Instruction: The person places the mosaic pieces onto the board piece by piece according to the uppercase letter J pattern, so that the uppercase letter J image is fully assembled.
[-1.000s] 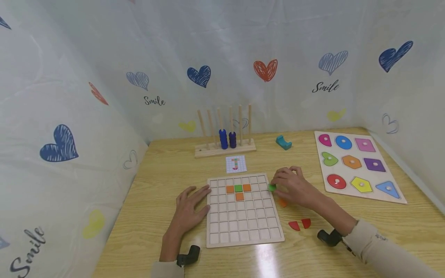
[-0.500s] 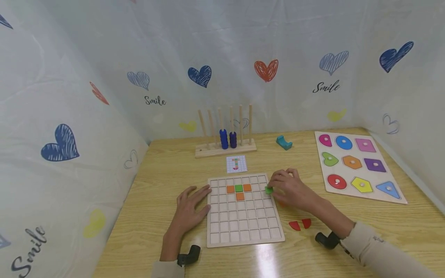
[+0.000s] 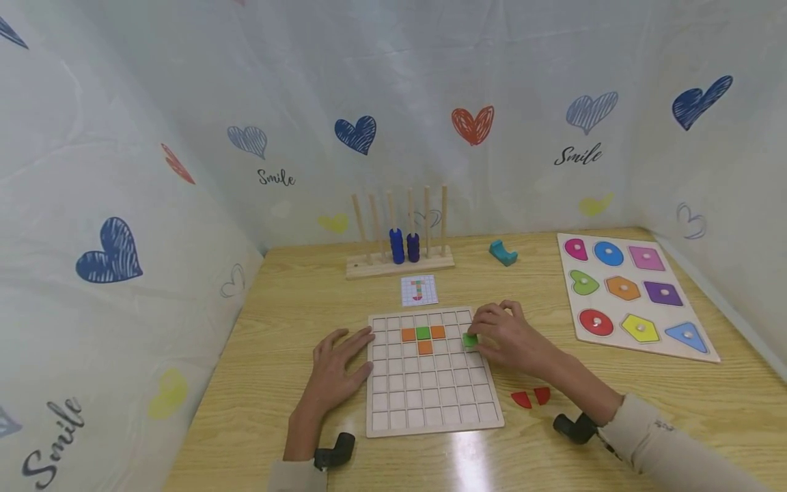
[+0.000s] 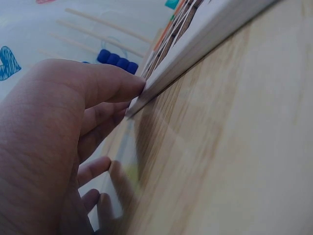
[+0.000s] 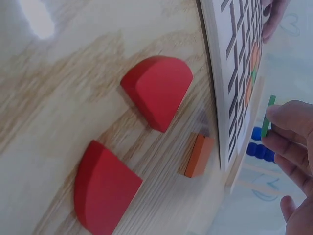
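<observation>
A wooden grid board (image 3: 430,413) lies flat on the table, with orange squares (image 3: 425,348) and one green square (image 3: 423,333) set in its upper cells in a T shape. My right hand (image 3: 513,340) pinches another green square tile (image 3: 470,340) between thumb and fingers, just over the board's right edge; the right wrist view shows this tile (image 5: 268,116) edge-on. At the board's left edge rests my left hand (image 3: 335,369), fingers spread and relaxed, its thumb (image 4: 115,83) touching the rim in the left wrist view.
Two red quarter-circle pieces (image 3: 521,400) and an orange block (image 5: 199,155) lie right of the board. Behind it are a pattern card (image 3: 419,290), a peg stand (image 3: 399,266) with blue beads, and a teal block (image 3: 503,253). A shape puzzle (image 3: 636,297) lies at the right.
My right hand has moved left with the green tile, from beside the board to over its right-hand cells. The left hand has stayed at the board's left edge.
</observation>
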`<state>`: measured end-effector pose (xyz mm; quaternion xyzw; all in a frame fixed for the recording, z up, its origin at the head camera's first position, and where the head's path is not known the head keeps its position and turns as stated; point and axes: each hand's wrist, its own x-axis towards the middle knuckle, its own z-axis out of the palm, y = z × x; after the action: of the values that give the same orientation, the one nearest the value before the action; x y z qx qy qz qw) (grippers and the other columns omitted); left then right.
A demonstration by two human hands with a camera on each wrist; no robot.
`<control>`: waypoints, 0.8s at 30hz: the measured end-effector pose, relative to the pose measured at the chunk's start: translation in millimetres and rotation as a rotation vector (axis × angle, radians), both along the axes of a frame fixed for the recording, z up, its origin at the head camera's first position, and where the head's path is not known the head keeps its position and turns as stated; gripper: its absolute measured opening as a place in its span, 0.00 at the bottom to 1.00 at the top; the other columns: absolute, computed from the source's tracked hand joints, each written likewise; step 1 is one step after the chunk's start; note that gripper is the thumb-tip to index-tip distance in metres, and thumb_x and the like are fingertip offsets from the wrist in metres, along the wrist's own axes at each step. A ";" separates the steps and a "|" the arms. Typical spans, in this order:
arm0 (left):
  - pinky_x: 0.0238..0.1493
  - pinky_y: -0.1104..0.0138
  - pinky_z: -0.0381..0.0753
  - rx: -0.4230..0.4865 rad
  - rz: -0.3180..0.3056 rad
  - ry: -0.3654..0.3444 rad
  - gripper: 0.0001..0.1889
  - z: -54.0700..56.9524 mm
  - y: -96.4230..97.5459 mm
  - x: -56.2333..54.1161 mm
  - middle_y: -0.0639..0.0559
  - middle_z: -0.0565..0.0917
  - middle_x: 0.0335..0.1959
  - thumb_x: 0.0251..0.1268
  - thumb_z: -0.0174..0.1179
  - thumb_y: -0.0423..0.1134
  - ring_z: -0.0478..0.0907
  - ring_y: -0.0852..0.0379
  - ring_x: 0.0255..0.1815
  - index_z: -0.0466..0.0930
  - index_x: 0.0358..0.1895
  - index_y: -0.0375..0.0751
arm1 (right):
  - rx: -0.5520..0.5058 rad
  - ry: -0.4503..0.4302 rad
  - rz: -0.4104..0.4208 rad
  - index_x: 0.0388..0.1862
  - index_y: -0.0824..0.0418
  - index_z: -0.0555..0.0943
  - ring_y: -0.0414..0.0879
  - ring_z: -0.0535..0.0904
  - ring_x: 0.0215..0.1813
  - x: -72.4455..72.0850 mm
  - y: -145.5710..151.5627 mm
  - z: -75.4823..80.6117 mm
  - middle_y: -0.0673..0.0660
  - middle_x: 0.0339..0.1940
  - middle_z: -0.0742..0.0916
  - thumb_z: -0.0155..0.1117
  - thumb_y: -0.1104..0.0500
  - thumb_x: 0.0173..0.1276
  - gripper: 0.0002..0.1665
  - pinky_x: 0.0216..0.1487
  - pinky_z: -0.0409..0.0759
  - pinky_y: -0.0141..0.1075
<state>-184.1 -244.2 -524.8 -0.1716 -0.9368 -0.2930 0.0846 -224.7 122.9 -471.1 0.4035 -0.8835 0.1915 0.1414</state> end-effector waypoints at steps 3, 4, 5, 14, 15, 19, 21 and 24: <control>0.67 0.39 0.48 -0.003 0.001 -0.002 0.27 0.2 0.4 0.1 0.59 0.71 0.72 0.66 0.61 0.45 0.59 0.40 0.73 0.75 0.69 0.52 | 0.002 -0.002 0.012 0.41 0.58 0.88 0.50 0.78 0.53 1.2 -2.6 1.1 0.50 0.41 0.87 0.81 0.61 0.53 0.15 0.56 0.64 0.56; 0.67 0.39 0.48 -0.003 0.002 -0.001 0.27 0.4 0.5 0.1 0.59 0.72 0.72 0.66 0.61 0.45 0.59 0.40 0.73 0.75 0.69 0.52 | 0.003 0.000 0.018 0.41 0.58 0.88 0.50 0.78 0.53 1.4 -3.6 1.7 0.50 0.41 0.87 0.81 0.61 0.53 0.15 0.56 0.64 0.56; 0.67 0.39 0.48 -0.004 0.002 0.000 0.27 0.6 0.6 0.1 0.59 0.72 0.72 0.66 0.61 0.45 0.59 0.40 0.73 0.75 0.69 0.52 | 0.003 0.001 0.024 0.41 0.58 0.88 0.50 0.78 0.53 1.3 -4.5 1.7 0.50 0.41 0.88 0.81 0.61 0.53 0.15 0.57 0.64 0.56; 0.67 0.40 0.48 -0.002 0.008 -0.010 0.27 1.9 1.5 0.5 0.58 0.72 0.72 0.65 0.61 0.45 0.59 0.40 0.73 0.76 0.69 0.51 | 0.001 0.043 0.067 0.39 0.57 0.88 0.49 0.78 0.52 0.1 -11.4 0.8 0.48 0.40 0.88 0.81 0.61 0.52 0.15 0.55 0.65 0.55; 0.67 0.40 0.48 0.000 0.008 -0.011 0.27 2.2 1.5 0.5 0.58 0.72 0.72 0.65 0.62 0.45 0.59 0.40 0.73 0.76 0.69 0.51 | 0.001 0.043 0.070 0.39 0.57 0.88 0.49 0.78 0.52 0.2 -12.3 0.7 0.48 0.40 0.88 0.81 0.61 0.52 0.15 0.55 0.65 0.54; 0.67 0.40 0.48 0.001 0.005 -0.008 0.27 2.4 1.4 0.7 0.58 0.72 0.72 0.66 0.61 0.45 0.59 0.40 0.73 0.76 0.69 0.51 | -0.003 0.042 0.080 0.39 0.58 0.88 0.48 0.78 0.52 0.8 -15.9 -0.4 0.48 0.39 0.88 0.81 0.61 0.52 0.14 0.54 0.64 0.54; 0.67 0.40 0.48 0.001 0.004 -0.006 0.27 2.0 1.2 0.6 0.58 0.72 0.72 0.65 0.61 0.44 0.60 0.40 0.73 0.76 0.69 0.51 | -0.010 0.042 0.089 0.38 0.57 0.88 0.48 0.77 0.52 1.3 -17.9 -1.2 0.48 0.39 0.87 0.80 0.62 0.53 0.14 0.54 0.64 0.54; 0.67 0.39 0.48 -0.002 0.002 -0.002 0.27 1.6 1.0 0.1 0.58 0.72 0.72 0.65 0.61 0.45 0.60 0.40 0.73 0.76 0.69 0.51 | -0.026 0.048 0.106 0.38 0.57 0.88 0.48 0.77 0.52 1.9 -20.4 -2.4 0.48 0.39 0.87 0.80 0.62 0.53 0.13 0.54 0.63 0.54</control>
<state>-184.0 -243.2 -523.1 -0.1706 -0.9374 -0.2920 0.0838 -222.8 102.5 -473.5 0.4522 -0.8547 0.2005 0.1576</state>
